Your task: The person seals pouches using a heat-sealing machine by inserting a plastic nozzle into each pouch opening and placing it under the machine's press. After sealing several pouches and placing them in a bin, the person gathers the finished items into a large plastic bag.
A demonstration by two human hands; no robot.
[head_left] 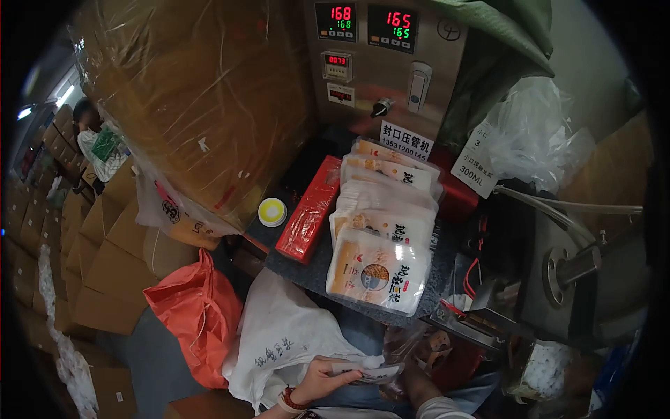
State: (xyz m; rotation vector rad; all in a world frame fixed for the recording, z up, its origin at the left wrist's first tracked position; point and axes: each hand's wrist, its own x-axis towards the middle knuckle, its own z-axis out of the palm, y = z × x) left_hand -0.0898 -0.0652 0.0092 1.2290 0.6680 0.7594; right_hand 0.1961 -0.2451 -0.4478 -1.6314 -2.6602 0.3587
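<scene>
Low in the head view, my left hand (324, 380), with a beaded bracelet at the wrist, grips a pale printed pouch (377, 372) between thumb and fingers. My right hand (414, 376) is a dark shape just right of that pouch; its fingers are hidden, so what it holds cannot be told. Above the hands, a stack of printed plastic pouches (380, 269) lies fanned on a dark padded surface (296, 276). A long red wrapped box (309, 209) is left of the stack, beside a round yellow-and-white lid (272, 212).
A metal control panel (387, 70) with lit displays stands behind the pouches. White (286, 328) and red (199, 314) bags hang at lower left. Metal machinery (572, 269) and tubing are at right. A large wrapped carton (202, 91) and another person (101, 146) are at upper left.
</scene>
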